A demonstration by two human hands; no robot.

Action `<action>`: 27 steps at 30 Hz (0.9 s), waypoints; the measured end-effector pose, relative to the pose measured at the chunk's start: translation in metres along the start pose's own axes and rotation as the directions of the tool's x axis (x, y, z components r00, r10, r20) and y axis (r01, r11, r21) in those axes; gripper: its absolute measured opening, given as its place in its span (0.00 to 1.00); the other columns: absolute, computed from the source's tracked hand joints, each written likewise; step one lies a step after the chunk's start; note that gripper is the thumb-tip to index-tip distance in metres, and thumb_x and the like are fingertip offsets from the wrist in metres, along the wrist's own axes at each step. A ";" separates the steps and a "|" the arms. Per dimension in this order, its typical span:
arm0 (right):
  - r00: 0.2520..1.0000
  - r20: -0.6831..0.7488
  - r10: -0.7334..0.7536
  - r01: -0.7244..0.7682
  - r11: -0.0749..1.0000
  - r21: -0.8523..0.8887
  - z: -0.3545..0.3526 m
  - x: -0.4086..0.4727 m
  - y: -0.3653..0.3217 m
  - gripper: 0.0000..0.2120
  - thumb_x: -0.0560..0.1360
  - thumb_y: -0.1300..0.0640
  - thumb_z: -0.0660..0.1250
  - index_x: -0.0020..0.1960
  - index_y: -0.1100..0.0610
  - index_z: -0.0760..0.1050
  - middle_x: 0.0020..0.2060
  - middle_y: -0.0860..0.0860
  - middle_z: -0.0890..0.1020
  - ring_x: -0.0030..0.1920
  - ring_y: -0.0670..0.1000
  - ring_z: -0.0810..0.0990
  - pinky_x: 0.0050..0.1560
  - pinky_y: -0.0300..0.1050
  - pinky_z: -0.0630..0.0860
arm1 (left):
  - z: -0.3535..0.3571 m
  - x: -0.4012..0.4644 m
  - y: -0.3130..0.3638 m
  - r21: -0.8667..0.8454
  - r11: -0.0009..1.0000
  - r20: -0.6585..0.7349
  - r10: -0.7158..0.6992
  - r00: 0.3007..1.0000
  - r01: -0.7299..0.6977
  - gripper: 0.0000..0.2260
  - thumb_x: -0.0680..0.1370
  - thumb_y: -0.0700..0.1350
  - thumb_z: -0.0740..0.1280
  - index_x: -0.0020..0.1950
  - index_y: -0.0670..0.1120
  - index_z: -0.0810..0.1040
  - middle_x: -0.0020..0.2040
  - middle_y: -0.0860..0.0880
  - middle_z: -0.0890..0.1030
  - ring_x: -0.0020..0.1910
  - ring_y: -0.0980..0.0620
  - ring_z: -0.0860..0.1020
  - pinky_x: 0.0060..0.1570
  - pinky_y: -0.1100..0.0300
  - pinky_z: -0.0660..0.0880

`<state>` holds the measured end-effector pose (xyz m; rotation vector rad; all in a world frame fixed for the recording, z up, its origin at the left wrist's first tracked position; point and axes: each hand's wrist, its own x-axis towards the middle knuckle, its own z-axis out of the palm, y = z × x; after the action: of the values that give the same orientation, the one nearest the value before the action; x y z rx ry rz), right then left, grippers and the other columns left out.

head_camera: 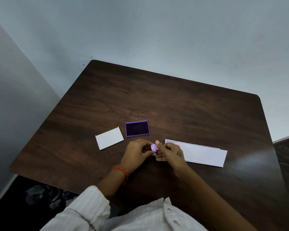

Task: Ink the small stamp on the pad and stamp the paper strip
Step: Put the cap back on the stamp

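Small stamp (153, 147), lilac: pinched between both hands above the counter (173, 105), toward its near edge. Left hand (137, 152) and right hand (169, 152) both curled shut on it, fingertips meeting. Ink pad (137, 128) open just beyond; white lid (109, 138) beside it, leftward. Paper strip (203, 153) touches right hand, running toward right edge. No legible writing. Far half of counter bare.

Both hands, left hand (137, 151) and right hand (169, 152), pinch small stamp (153, 147) above desk (173, 100) near edge. Open ink pad (137, 128) behind; paper strip (202, 152) right.
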<state>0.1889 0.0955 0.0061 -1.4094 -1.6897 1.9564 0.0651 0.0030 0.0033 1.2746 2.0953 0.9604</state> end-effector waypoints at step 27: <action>0.994 0.030 -0.102 0.101 0.994 0.031 0.001 -0.002 -0.003 0.08 0.68 0.55 0.74 0.46 0.53 0.78 0.45 0.53 0.84 0.45 0.50 0.84 0.44 0.42 0.82 | 0.002 0.003 -0.005 0.015 1.000 -0.007 0.013 1.000 -0.013 0.13 0.70 0.45 0.72 0.54 0.48 0.79 0.49 0.49 0.83 0.43 0.62 0.75 0.42 0.78 0.70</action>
<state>0.1884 0.0944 0.0093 -1.2632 -1.7028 1.9500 0.0628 0.0048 -0.0023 1.2954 2.1062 0.9582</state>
